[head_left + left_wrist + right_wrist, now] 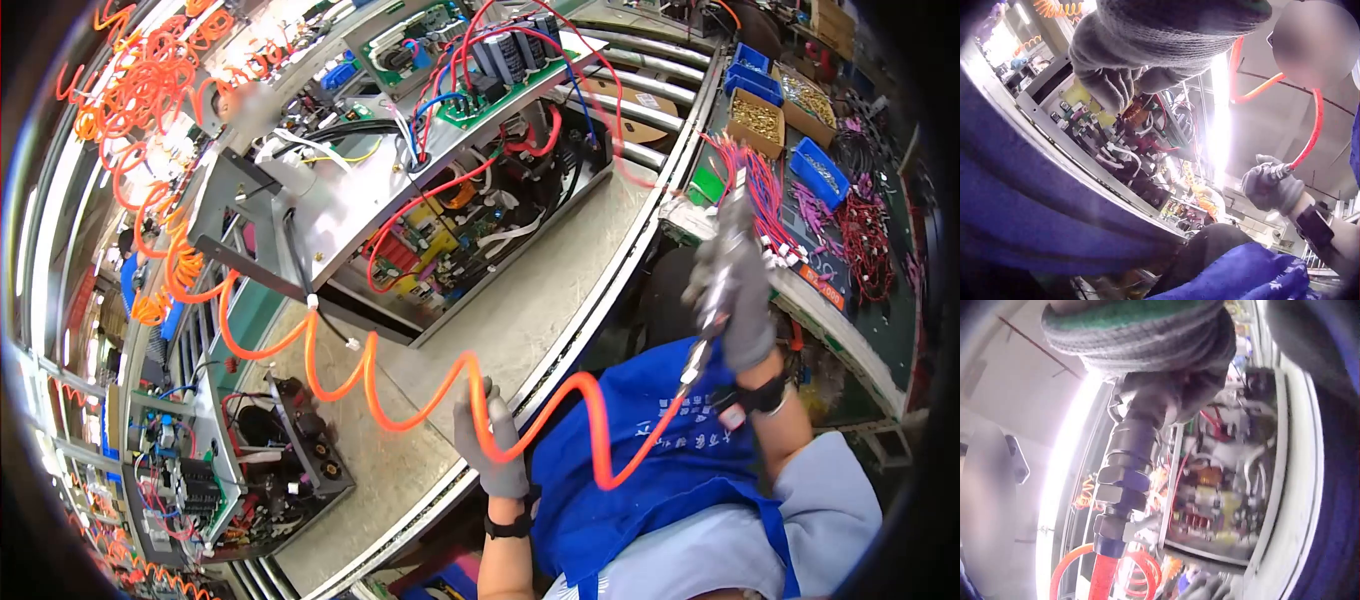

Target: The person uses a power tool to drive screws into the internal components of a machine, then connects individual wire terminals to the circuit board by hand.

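Observation:
My right hand (742,300), in a grey glove, grips a slim metal air screwdriver (712,300), its tip pointing up past the fingers. In the right wrist view its metal hose coupling (1124,487) runs down from the glove into an orange coiled air hose (600,440). That hose sags across in front of my body and overlaps the left hand in the head view. Gloved too, my left hand (490,445) hovers by the bench edge with fingers loosely bent and nothing visible in them. Beyond it stands an opened metal chassis (420,335) with boards and wires inside.
Another chassis (290,470) sits at lower left on the roller line. A tilted panel (340,215) carrying a green circuit board (490,100) lies over the main chassis. At right, a side table holds blue bins (820,172), a box of brass parts (757,120) and wire bundles (865,235).

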Demonstrator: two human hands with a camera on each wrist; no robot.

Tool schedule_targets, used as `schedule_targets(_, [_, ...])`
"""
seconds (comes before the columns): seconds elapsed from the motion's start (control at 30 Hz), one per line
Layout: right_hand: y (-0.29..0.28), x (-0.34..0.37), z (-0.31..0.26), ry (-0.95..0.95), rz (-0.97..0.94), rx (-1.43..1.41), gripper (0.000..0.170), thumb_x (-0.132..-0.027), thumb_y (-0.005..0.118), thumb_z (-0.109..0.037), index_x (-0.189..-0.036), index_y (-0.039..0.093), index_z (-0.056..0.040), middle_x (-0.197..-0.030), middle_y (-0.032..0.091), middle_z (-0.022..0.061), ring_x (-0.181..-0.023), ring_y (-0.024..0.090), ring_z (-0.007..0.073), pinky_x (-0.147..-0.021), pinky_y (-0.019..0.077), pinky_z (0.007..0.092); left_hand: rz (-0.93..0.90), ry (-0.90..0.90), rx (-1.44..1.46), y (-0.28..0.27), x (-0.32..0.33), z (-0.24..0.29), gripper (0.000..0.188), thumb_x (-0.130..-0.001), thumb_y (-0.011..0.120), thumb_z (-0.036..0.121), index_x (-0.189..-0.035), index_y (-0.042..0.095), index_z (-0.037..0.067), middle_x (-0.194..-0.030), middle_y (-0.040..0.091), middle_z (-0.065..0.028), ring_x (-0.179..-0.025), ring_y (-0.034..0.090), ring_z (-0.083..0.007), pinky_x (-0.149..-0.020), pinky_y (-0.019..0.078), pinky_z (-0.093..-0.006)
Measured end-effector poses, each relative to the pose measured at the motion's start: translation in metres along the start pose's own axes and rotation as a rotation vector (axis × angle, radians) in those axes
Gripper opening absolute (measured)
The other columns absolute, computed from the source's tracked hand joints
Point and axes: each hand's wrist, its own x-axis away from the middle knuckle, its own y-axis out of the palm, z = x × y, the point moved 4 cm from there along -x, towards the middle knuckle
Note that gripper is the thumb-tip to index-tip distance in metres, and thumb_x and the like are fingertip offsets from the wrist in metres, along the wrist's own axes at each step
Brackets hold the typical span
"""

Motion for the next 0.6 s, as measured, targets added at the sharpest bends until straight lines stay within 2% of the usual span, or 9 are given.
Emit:
schedule_targets(0.1, [0.012, -0.007, -0.096, -0.187, 0.257, 0.529, 0.041, -0.087, 0.061, -0.052, -0.095, 0.057, -0.0121, -0.072, 0.058, -0.0003, -0.06, 0.059, 0.011, -0.054, 0.0478, 0.0224, 0.032, 0.057, -0.095, 0.001, 0.004, -0.002, 0.032, -0.085, 0.061, 0.002, -0.117, 0.06, -0.004, -0.104, 0.067, -0.012, -0.096, 0.064, -0.0224, -0.089, 0.0485, -0.0347])
schedule_targets(0.2, [0.006, -0.024, -0.172, -0.42, 0.315, 0.255, 0.034, -0.087, 0.065, -0.045, -0.08, 0.057, -0.0127, -0.066, 0.056, 0.0013, -0.06, 0.059, 0.0143, -0.059, 0.0502, 0.0267, 0.121, 0.081, -0.029, -0.006, 0.01, -0.01, 0.029, -0.087, 0.063, 0.002, -0.115, 0.06, -0.006, -0.103, 0.066, -0.0148, -0.092, 0.062, -0.0232, -0.088, 0.0489, -0.0359])
schedule_targets(0.27, [-0.07, -0.076, -0.238, -0.425, 0.25, 0.192, 0.044, -0.089, 0.063, -0.036, -0.054, 0.042, -0.0178, -0.048, 0.044, 0.0011, -0.042, 0.047, 0.0152, -0.04, 0.0423, 0.0315, 0.019, 0.071, 0.026, -0.022, 0.009, -0.021, 0.039, -0.093, 0.052, 0.007, -0.13, 0.051, -0.005, -0.113, 0.061, -0.0147, -0.097, 0.06, -0.0218, -0.085, 0.0495, -0.0332])
schedule_targets(0.3, [-0.081, -0.079, -0.254, -0.316, 0.422, 0.025, 0.052, -0.09, 0.062, -0.034, -0.048, 0.033, -0.0202, -0.043, 0.039, 0.0008, -0.037, 0.04, 0.0148, -0.036, 0.0391, 0.034, 0.123, 0.141, 0.062, -0.014, 0.013, 0.02, 0.032, -0.097, 0.048, 0.012, -0.123, 0.054, -0.007, -0.104, 0.063, -0.0158, -0.088, 0.061, -0.025, -0.074, 0.0528, -0.0335])
schedule_targets(0.37, [-0.105, -0.081, -0.276, -0.396, 0.519, 0.302, 0.04, -0.089, 0.063, -0.036, -0.059, 0.043, -0.0171, -0.051, 0.047, 0.001, -0.04, 0.045, 0.0173, -0.038, 0.0418, 0.0354, 0.201, -0.038, 0.128, -0.026, 0.001, 0.033, 0.039, -0.095, 0.056, 0.013, -0.128, 0.052, -0.008, -0.113, 0.063, -0.0174, -0.097, 0.061, -0.0265, -0.082, 0.0517, -0.0361])
schedule_targets(0.47, [-0.199, -0.094, -0.316, -0.345, 0.585, 0.476, 0.035, -0.086, 0.065, -0.042, -0.07, 0.052, -0.0131, -0.057, 0.054, 0.0033, -0.044, 0.052, 0.0188, -0.043, 0.0473, 0.0345, 0.23, 0.077, 0.119, -0.036, -0.024, 0.06, 0.046, -0.096, 0.056, 0.019, -0.135, 0.047, -0.005, -0.121, 0.059, -0.0184, -0.1, 0.059, -0.0278, -0.086, 0.0503, -0.0373])
schedule_targets(0.5, [-0.192, -0.1, -0.309, -0.284, 0.551, 0.527, 0.036, -0.085, 0.065, -0.043, -0.072, 0.055, -0.0119, -0.059, 0.057, 0.0046, -0.046, 0.055, 0.0188, -0.046, 0.0497, 0.0338, 0.231, 0.099, 0.145, -0.037, -0.033, 0.073, 0.049, -0.096, 0.057, 0.021, -0.137, 0.045, -0.004, -0.125, 0.056, -0.0189, -0.102, 0.059, -0.0287, -0.087, 0.0498, -0.0373])
schedule_targets(0.53, [-0.187, -0.094, -0.297, -0.343, 0.52, 0.518, 0.037, -0.086, 0.063, -0.046, -0.088, 0.063, -0.0091, -0.071, 0.064, 0.0097, -0.062, 0.061, 0.0221, -0.064, 0.0534, 0.0432, 0.259, 0.129, 0.164, -0.04, -0.04, 0.085, 0.052, -0.096, 0.058, 0.022, -0.139, 0.043, -0.002, -0.129, 0.054, -0.0194, -0.105, 0.058, -0.0297, -0.088, 0.0494, -0.0374])
schedule_targets(0.6, [-0.19, -0.097, -0.283, -0.267, 0.635, 0.403, 0.037, -0.084, 0.065, -0.043, -0.092, 0.064, -0.0065, -0.079, 0.065, 0.0111, -0.07, 0.061, 0.0243, -0.067, 0.0498, 0.0446, 0.311, 0.265, -0.02, -0.043, -0.061, 0.094, 0.039, -0.094, 0.051, 0.006, -0.131, 0.05, -0.003, -0.117, 0.06, -0.0146, -0.099, 0.059, -0.0217, -0.085, 0.0496, -0.0339])
